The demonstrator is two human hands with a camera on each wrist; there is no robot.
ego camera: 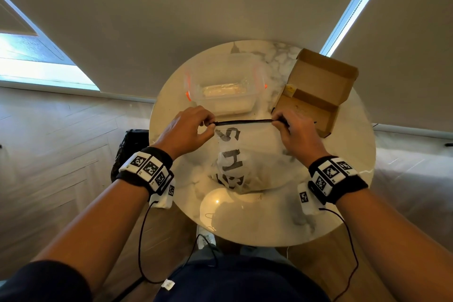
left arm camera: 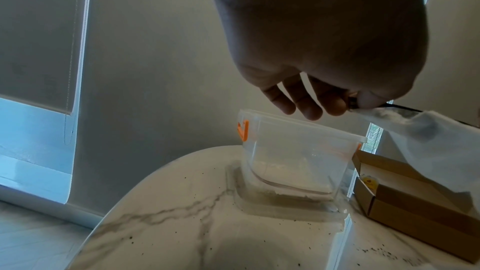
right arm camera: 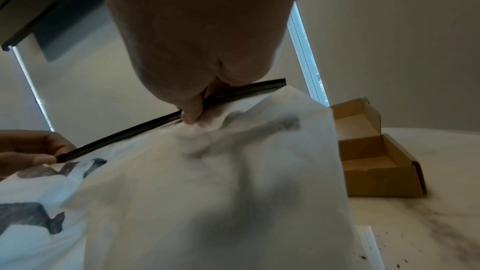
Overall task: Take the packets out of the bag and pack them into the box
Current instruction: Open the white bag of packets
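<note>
- Two hands hold one white bag [ego camera: 232, 154] by the black zip strip [ego camera: 242, 122] along its top, above the near middle of the round table [ego camera: 257, 223]; its lower end seems to rest on the tabletop.
- Left hand [ego camera: 185, 130] pinches the strip's left end between thumb and fingers; right hand [ego camera: 297, 133] pinches its right end the same way, so the strip runs taut between them.
- Bag looks thin, soft and crinkly, with large dark letters on it; I judge it light and floppy, best taken by the stiffer strip.
- Packets cannot be seen through the bag; the bulge low down suggests they lie at the bottom.
- Cardboard box [ego camera: 316, 92], brown and stiff with its lid flap up, stands open just past the right hand.
- Clear plastic tub [ego camera: 225, 86] with orange clips stands beyond the left hand, something pale inside it.
- Table is glossy, marble-patterned, speckled with dark crumbs.
</note>
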